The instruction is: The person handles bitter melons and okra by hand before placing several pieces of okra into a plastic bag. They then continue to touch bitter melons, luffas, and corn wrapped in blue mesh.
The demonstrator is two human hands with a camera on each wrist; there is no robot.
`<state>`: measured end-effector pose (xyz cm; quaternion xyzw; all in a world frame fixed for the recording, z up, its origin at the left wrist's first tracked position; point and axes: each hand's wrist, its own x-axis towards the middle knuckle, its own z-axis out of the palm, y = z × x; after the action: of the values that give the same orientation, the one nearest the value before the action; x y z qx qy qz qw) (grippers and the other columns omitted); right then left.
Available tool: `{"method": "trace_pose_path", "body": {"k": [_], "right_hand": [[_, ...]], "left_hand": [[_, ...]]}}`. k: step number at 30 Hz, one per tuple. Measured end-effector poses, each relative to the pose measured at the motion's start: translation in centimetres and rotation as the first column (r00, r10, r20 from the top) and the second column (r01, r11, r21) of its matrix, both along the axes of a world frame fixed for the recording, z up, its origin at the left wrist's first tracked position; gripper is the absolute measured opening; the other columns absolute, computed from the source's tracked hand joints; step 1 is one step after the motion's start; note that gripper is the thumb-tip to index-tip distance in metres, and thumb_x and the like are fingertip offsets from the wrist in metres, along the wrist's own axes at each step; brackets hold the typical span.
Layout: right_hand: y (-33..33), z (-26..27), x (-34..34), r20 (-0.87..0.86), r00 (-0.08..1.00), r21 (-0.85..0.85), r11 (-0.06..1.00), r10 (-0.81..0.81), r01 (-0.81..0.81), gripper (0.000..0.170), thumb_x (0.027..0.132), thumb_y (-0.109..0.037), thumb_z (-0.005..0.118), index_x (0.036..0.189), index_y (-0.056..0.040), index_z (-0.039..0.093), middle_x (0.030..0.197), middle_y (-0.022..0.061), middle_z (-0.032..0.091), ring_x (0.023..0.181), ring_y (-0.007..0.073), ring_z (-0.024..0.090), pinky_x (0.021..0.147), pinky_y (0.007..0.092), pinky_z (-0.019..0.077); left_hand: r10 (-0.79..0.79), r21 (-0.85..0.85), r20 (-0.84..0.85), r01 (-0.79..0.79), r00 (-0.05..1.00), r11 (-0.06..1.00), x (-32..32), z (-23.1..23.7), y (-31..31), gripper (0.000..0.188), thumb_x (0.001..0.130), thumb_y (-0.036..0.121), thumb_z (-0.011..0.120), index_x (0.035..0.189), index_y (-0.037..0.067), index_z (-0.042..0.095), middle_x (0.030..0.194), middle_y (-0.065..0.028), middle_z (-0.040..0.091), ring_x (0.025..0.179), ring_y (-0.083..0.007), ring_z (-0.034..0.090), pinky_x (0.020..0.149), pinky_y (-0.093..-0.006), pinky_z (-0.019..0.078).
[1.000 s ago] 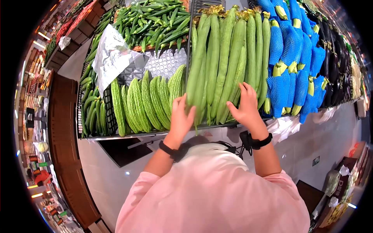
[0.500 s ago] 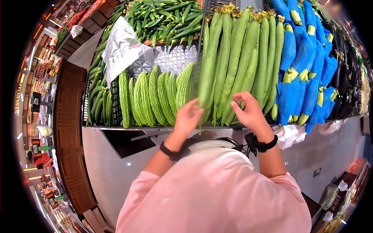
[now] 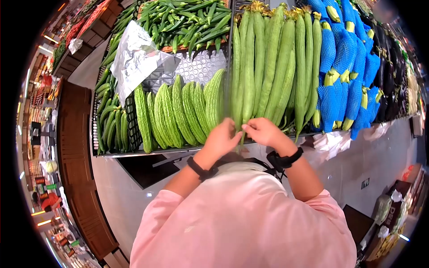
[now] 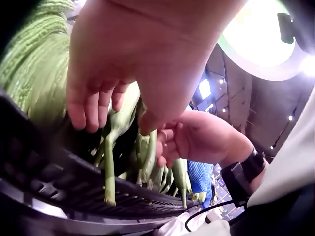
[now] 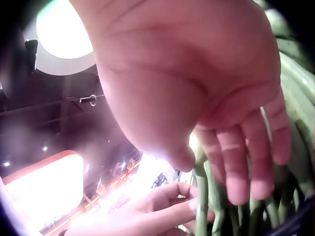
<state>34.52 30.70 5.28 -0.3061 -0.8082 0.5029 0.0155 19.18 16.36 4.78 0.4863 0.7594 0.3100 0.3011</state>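
Long green luffas (image 3: 273, 67) lie side by side in a black crate, stem ends toward me. At the near end, my left hand (image 3: 219, 140) holds the lower end of a luffa at the left of the row. In the left wrist view its fingers lie on one side of that luffa (image 4: 123, 117), its thumb on the other. Beside it, my right hand (image 3: 267, 132) pinches a luffa's narrow end between thumb and forefinger. The right wrist view shows its other fingers hanging loosely beside cut stems (image 5: 201, 201). Both hands almost meet there.
Bitter melons (image 3: 178, 111) stand in a row at the left, below okra (image 3: 187, 22) and a crumpled white sheet (image 3: 134, 58). Blue-netted gourds (image 3: 342, 67) and dark eggplants (image 3: 388, 76) lie at the right. The crate's black rim (image 4: 98, 172) runs under the stems.
My right hand has moved left from the middle of the luffas to beside the left hand. The left-side luffa has shifted, and the left hand has come slightly right, onto a stem end.
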Motion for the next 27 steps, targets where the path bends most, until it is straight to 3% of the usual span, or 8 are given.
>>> {"method": "trace_pose_path", "body": {"k": [5,9,12,15,19,22,25,27], "right_hand": [[-1.3,-2.1,-1.7,0.044,0.99,-0.095,0.986,-0.137,0.14,0.042,0.097,-0.034,0.065,0.077,0.0029,0.069,0.066,0.0212,0.066,0.06,0.0341,0.065,0.06,0.044,0.0509],[-1.4,-2.5,-0.8,-0.035,0.979,-0.185,0.964,-0.199,0.189,0.041,0.097,-0.033,0.066,0.076,0.0025,0.068,0.063,0.02,0.063,0.055,0.0302,0.06,0.056,0.0431,0.0472],[-1.4,-2.0,0.2,-0.029,0.981,-0.042,0.981,-0.191,0.19,0.041,0.098,-0.032,0.065,0.075,0.0025,0.066,0.06,0.0178,0.059,0.053,0.028,0.056,0.054,0.0434,0.0431],[-2.0,-2.2,1.1,-0.138,0.96,0.043,0.967,-0.242,0.25,0.041,0.101,-0.03,0.063,0.077,0.0026,0.063,0.059,0.0157,0.054,0.054,0.0254,0.055,0.053,0.0443,0.0406],[-2.4,0.7,2.3,-0.25,0.837,-0.18,0.873,-0.486,0.454,0.033,0.105,-0.026,0.058,0.087,0.0017,0.059,0.063,0.0147,0.055,0.059,0.0243,0.058,0.058,0.0416,0.0443],[-1.4,1.0,3.1,-0.217,0.856,-0.225,0.877,-0.47,0.424,0.036,0.106,-0.029,0.057,0.087,0.0011,0.06,0.065,0.0142,0.06,0.06,0.0252,0.062,0.061,0.0416,0.0481],[-0.4,-0.5,2.5,-0.104,0.966,0.05,0.969,-0.236,0.242,0.039,0.107,-0.031,0.055,0.086,0.001,0.062,0.065,0.0151,0.064,0.059,0.0276,0.065,0.063,0.0438,0.0513],[-0.4,0.3,1.4,-0.102,0.984,-0.09,0.987,-0.145,0.136,0.04,0.107,-0.032,0.055,0.087,0.0014,0.063,0.068,0.0186,0.065,0.061,0.033,0.066,0.064,0.0456,0.0521]], "left_hand": [[-0.014,0.026,0.024,0.014,1.0,1.0,-0.6,-2.7,0.1,0.071,0.092,0.01,0.069,0.15,-0.006,0.032,0.094,-0.0211,0.073,0.079,-0.0378,0.073,0.073,-0.0456,0.0576],[-0.086,0.011,0.032,0.086,0.996,0.996,-0.8,-2.4,0.6,0.07,0.091,0.013,0.072,0.146,-0.01,0.036,0.089,-0.0186,0.072,0.079,-0.0333,0.073,0.072,-0.0423,0.0575],[-0.054,-0.093,0.169,0.07,0.984,0.993,-1.3,-0.7,1.2,0.061,0.095,0.015,0.073,0.143,-0.007,0.042,0.094,-0.0137,0.073,0.081,-0.0256,0.073,0.072,-0.0386,0.0583],[0.017,-0.088,0.795,0.087,0.607,0.992,-2.3,-2.0,0.9,0.049,0.1,0.015,0.071,0.139,-0.002,0.047,0.102,-0.0085,0.072,0.085,-0.0197,0.072,0.076,-0.0347,0.0592],[-0.143,0.099,0.944,0.16,0.297,0.982,-3.6,5.9,0.1,0.038,0.101,0.008,0.068,0.135,0.003,0.053,0.107,-0.0063,0.071,0.093,-0.0179,0.072,0.082,-0.0316,0.0586],[-0.148,0.136,0.937,0.059,0.316,0.989,-4.5,8.2,-0.3,0.039,0.1,0.007,0.067,0.137,0.004,0.053,0.108,-0.0059,0.071,0.093,-0.0168,0.072,0.079,-0.0295,0.0581],[-0.1,0.034,0.796,0.12,0.597,0.992,-3.8,5.0,-0.2,0.042,0.101,0.006,0.067,0.14,0.003,0.053,0.109,-0.0046,0.07,0.087,-0.0127,0.068,0.073,-0.0254,0.0555],[-0.025,-0.011,0.649,0.042,0.76,0.999,-2.0,2.3,-0.3,0.043,0.101,0.005,0.065,0.142,0.001,0.052,0.109,-0.0054,0.07,0.083,-0.0106,0.066,0.072,-0.025,0.0546]]}}
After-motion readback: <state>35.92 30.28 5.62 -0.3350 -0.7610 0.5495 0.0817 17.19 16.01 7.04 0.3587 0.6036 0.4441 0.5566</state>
